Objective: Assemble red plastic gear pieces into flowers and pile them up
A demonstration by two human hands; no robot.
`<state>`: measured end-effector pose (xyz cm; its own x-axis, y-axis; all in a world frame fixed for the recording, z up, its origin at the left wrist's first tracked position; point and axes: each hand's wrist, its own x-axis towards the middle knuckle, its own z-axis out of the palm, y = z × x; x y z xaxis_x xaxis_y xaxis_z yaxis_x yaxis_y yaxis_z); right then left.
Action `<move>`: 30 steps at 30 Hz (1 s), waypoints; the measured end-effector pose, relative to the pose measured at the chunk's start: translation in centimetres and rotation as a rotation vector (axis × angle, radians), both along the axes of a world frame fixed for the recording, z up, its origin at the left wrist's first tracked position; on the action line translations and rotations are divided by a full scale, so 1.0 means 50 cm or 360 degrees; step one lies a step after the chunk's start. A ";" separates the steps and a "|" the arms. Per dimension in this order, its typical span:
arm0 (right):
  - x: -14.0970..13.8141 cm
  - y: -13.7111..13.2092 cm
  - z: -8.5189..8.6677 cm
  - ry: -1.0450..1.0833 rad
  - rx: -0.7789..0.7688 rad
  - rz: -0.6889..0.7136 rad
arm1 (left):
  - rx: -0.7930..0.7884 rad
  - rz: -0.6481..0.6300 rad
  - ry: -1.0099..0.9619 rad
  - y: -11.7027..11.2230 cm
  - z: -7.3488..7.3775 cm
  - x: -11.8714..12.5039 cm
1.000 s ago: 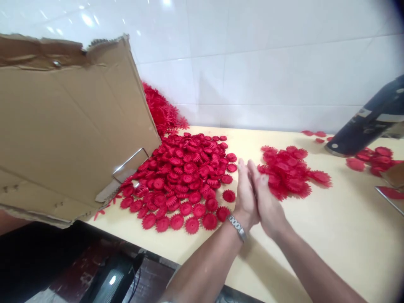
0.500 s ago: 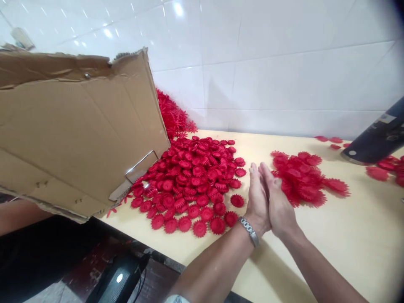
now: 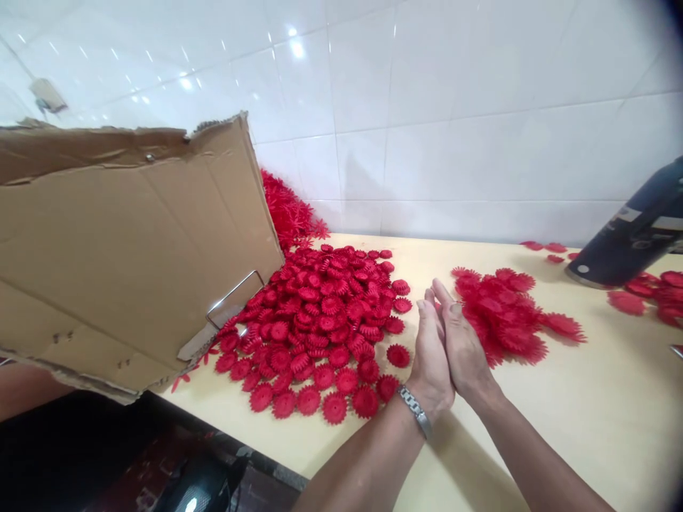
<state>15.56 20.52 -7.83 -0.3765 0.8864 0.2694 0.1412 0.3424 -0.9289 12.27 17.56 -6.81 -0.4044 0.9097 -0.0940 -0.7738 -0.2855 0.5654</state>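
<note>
My left hand (image 3: 431,359) and my right hand (image 3: 467,348) are pressed palm to palm above the table, fingers together and pointing away from me. A speck of red shows between the fingertips; whether it is a piece held there or one behind them, I cannot tell. The palms hide anything between them. Left of the hands spreads a large heap of small red cupped discs with toothed rims (image 3: 325,320). Close on the right lies a smaller pile of flat, thin red toothed pieces (image 3: 501,313).
A cardboard sheet (image 3: 139,263) stands at the left, with a bent wire (image 3: 235,295) at its lower corner. Behind it rises a pile of red star-shaped pieces (image 3: 288,210). A dark bottle (image 3: 624,227) stands at the right among more red pieces (image 3: 666,291). Another person's arm (image 3: 32,390) shows at left.
The camera view has tilted slightly, so the scene sits a little lower and further left. My hands stay pressed together, with the fingers shifted slightly against each other.
</note>
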 end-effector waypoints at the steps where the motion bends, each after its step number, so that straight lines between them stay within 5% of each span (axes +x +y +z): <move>1: -0.001 0.007 -0.006 -0.0001 0.0014 0.0012 | -0.0003 0.0008 0.0000 0.000 -0.004 0.001; 9: -0.006 0.010 -0.022 -0.0001 0.0165 -0.0108 | -0.0154 0.0026 0.0078 -0.010 -0.014 0.004; 17: -0.010 0.016 -0.012 -0.0108 0.0063 -0.0193 | -0.0204 0.0181 -0.0001 -0.009 -0.018 0.015; 26: -0.020 -0.040 0.011 -0.0215 0.0185 0.0123 | -0.0223 0.0130 -0.0096 -0.007 0.007 -0.023; 30: -0.019 -0.015 0.000 -0.0244 0.0223 0.0098 | -0.0206 0.0016 -0.0048 -0.003 0.007 -0.026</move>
<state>14.61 19.79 -7.83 -0.4749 0.8183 0.3238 0.2517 0.4789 -0.8410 10.98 17.42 -6.47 -0.4089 0.8850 -0.2229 -0.7885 -0.2196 0.5745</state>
